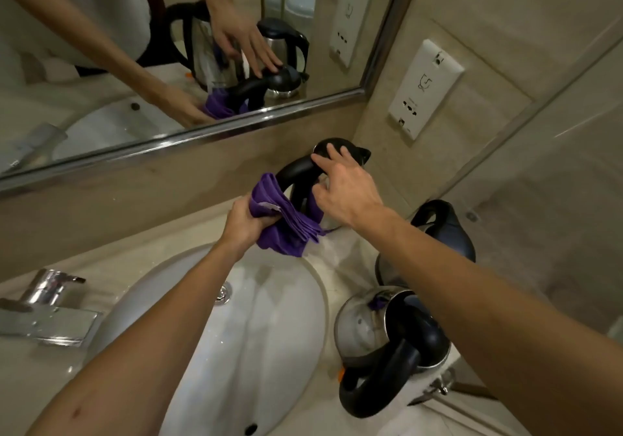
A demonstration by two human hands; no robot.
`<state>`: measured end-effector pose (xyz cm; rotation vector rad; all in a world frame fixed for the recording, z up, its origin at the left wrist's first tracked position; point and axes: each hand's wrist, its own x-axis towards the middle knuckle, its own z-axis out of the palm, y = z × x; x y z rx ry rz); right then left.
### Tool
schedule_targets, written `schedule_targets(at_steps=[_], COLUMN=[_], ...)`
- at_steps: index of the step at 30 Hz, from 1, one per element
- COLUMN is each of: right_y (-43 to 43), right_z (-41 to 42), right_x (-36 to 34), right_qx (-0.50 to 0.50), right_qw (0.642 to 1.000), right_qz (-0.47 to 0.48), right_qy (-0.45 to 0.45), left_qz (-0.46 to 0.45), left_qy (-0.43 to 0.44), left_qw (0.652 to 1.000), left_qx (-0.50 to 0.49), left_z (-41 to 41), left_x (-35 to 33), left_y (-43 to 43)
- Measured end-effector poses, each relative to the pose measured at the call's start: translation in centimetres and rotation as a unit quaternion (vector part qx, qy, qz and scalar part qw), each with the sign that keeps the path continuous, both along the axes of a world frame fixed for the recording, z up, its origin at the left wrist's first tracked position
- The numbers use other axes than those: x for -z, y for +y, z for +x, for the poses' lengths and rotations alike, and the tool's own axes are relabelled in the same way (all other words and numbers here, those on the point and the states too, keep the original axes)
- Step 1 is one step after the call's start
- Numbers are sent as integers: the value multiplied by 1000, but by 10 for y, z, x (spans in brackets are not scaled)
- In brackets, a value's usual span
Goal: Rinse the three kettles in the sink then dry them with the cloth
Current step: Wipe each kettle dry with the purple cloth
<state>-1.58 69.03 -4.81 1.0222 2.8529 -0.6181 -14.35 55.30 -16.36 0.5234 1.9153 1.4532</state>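
Note:
Three steel kettles with black handles stand on the counter to the right of the white sink [161,287]. The far kettle [298,174] stands in the back corner by the wall. My right hand [344,186] rests on its black lid and handle top with fingers spread. My left hand [244,221] grips a bunched purple cloth [286,223] and presses it against that kettle's side and handle. A second kettle [448,230] stands behind my right forearm. The nearest kettle [381,344] stands at the sink's right rim.
A chrome tap [50,304] stands at the left of the sink. A mirror [168,47] runs along the back wall and reflects the kettles and my hands. A white socket plate [426,88] is fixed on the right wall above the far kettle.

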Motion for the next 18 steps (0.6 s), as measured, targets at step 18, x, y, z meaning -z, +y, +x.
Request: schedule_targets(at_steps=[18], right_y=[-45], right_z=[106], right_x=[-57], right_qx=[37], right_qw=[924], right_qz=[-254], right_qy=[284], left_qz=[117], left_qy=[-3], left_qw=[993], left_qx=[0], left_z=[107], left_x=[-182], left_y=[-25])
